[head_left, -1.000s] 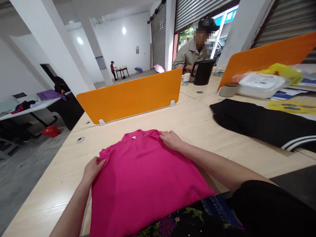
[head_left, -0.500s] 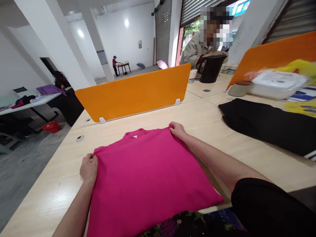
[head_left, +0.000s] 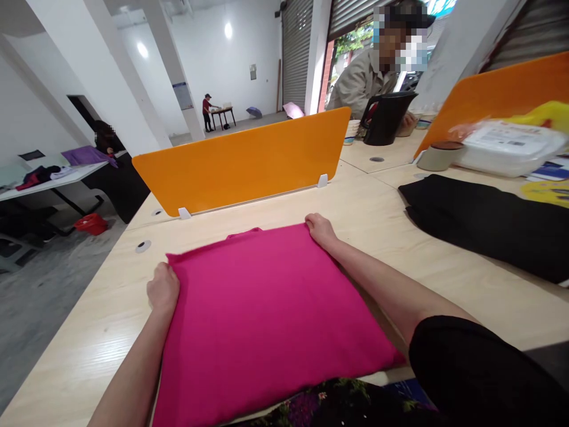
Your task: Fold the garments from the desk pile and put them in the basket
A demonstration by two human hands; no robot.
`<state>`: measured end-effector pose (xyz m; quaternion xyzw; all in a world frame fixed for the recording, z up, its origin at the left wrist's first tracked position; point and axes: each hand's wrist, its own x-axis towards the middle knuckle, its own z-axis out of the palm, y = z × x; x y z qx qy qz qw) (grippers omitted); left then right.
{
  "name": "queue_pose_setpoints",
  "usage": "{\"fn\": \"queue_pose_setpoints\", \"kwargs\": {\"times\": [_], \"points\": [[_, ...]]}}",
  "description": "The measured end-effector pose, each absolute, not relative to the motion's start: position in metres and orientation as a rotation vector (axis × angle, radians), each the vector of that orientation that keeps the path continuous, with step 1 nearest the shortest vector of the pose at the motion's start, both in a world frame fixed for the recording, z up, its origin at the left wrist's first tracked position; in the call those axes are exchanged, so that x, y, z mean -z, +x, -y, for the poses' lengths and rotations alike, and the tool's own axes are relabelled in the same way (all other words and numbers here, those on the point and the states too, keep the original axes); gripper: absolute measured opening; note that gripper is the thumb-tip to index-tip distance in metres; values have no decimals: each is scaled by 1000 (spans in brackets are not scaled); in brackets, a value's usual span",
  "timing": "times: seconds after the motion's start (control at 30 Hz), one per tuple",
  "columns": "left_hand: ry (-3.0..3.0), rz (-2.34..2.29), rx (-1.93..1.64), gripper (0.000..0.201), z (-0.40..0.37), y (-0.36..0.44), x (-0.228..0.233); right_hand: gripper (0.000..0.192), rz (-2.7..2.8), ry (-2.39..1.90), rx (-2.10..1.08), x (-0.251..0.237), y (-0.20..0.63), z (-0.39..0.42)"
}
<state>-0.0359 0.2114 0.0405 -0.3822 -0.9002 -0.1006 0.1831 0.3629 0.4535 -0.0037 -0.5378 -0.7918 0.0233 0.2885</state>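
A bright pink garment (head_left: pixel 267 308) lies spread on the light wooden table (head_left: pixel 355 219) straight in front of me. My left hand (head_left: pixel 163 288) grips its far left corner with the fingers curled under the cloth. At the far right corner my right hand (head_left: pixel 320 229) pinches the edge the same way. The top edge between my hands runs nearly straight, with a small bump of fabric near the middle.
An orange divider (head_left: pixel 242 160) stands just behind the garment. A black garment (head_left: pixel 484 222) lies to the right, near a grey lidded cup (head_left: pixel 438 156) and a white package (head_left: pixel 511 148). A person in a beige jacket (head_left: pixel 364 80) sits by a black kettle (head_left: pixel 386 117).
Both hands went from resting at the shoulders to gripping the corners. The collar with its white label is folded out of sight and the top edge is straighter.
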Motion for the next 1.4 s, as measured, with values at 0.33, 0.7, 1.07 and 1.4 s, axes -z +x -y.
{"fn": "queue_pose_setpoints", "kwargs": {"times": [0.33, 0.7, 1.07, 1.4], "points": [[-1452, 2296, 132, 36, -206, -11, -60, 31, 2147, -1464, 12, -20, 354, -419], [-2181, 2247, 28, 62, -265, 68, -14, 56, 2784, -908, -332, -12, 294, -358], [-2434, 1735, 158, 60, -121, 132, -31, 42, 1321, -1390, -1346, -6, 448, -324], [-2222, 1785, 126, 68, -62, 115, 0, 44, 1874, -1503, -467, 3, 404, -297]]}}
